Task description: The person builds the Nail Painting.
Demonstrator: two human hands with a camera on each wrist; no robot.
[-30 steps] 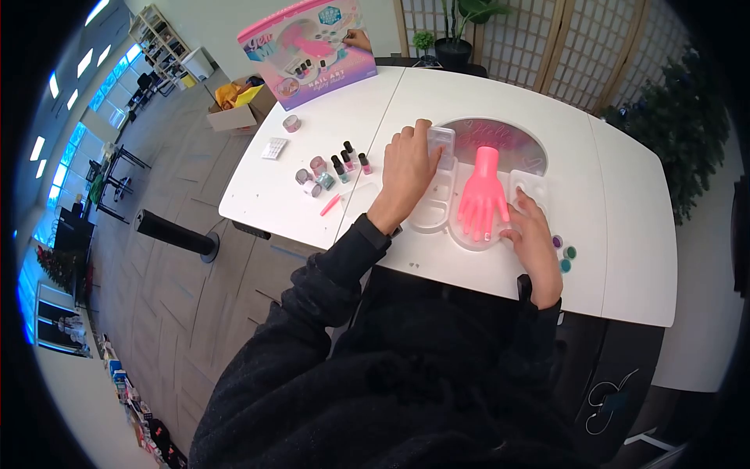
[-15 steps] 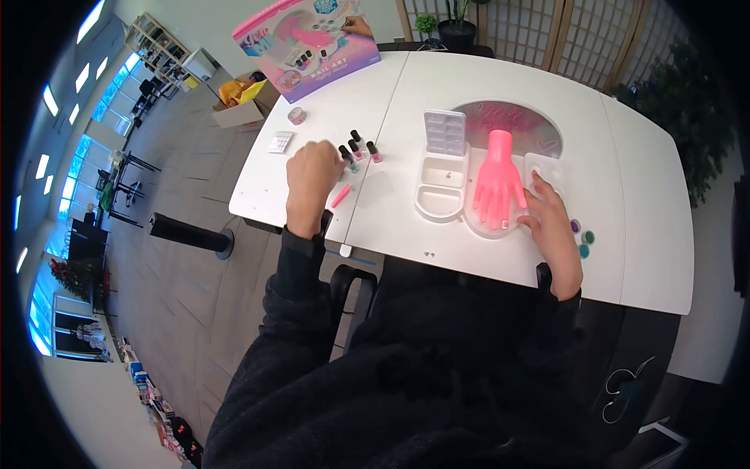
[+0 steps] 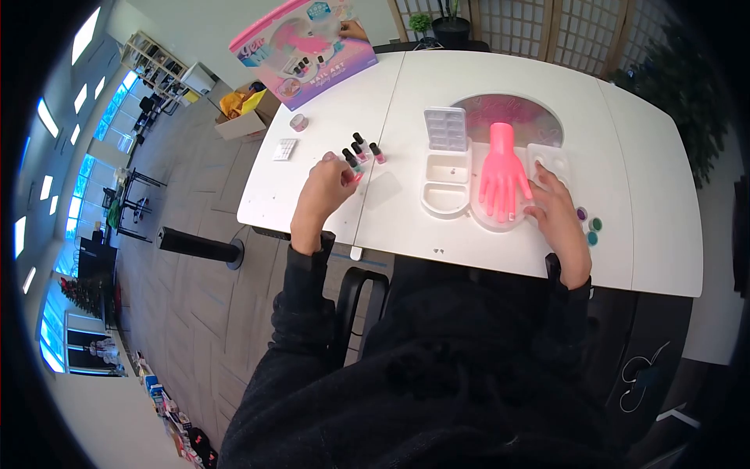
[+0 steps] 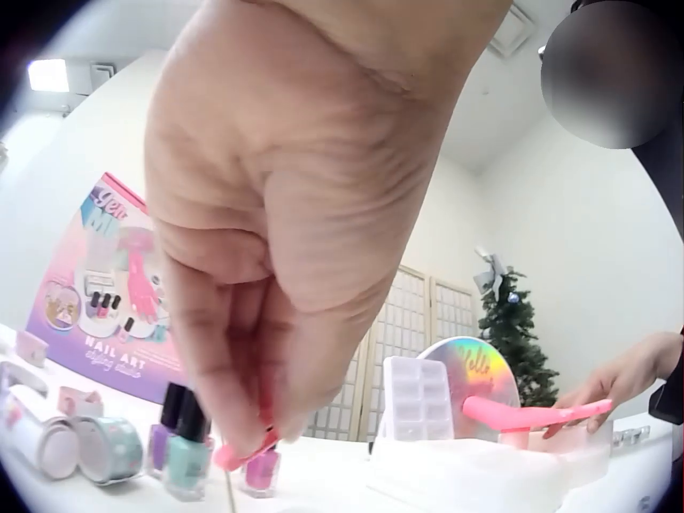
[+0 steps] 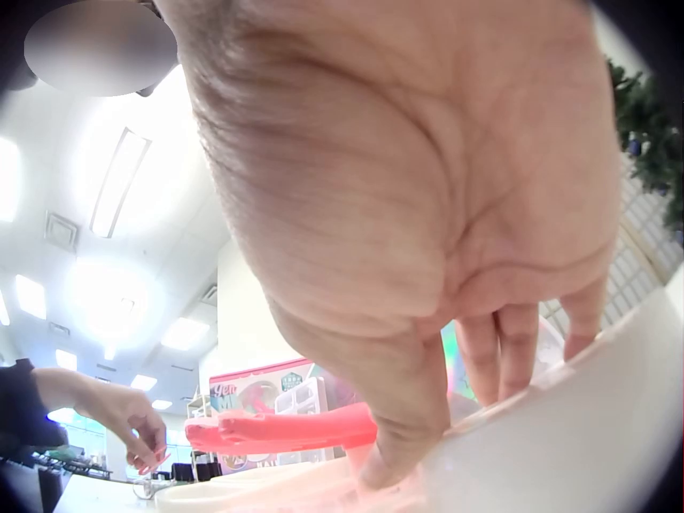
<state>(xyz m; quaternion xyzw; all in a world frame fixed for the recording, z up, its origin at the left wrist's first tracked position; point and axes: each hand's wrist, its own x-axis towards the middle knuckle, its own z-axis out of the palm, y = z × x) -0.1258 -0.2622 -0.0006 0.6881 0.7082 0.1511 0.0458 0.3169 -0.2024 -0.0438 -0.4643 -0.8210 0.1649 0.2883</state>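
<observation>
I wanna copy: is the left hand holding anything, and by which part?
Yes: the left hand pinches a pink tool. One end sticks out; the exact spot pinched is hidden.

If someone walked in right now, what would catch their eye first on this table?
Probably the bright pink model hand, lying palm-down in front of the shiny half-round mirror-like panel. Next, likely the colorful nail art box standing at the table's far left.

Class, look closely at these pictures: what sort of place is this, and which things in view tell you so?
Probably an office or similar shared workroom: rows of ceiling lights, a tall bookshelf by the wall, and a patterned carpet floor point that way.
</observation>
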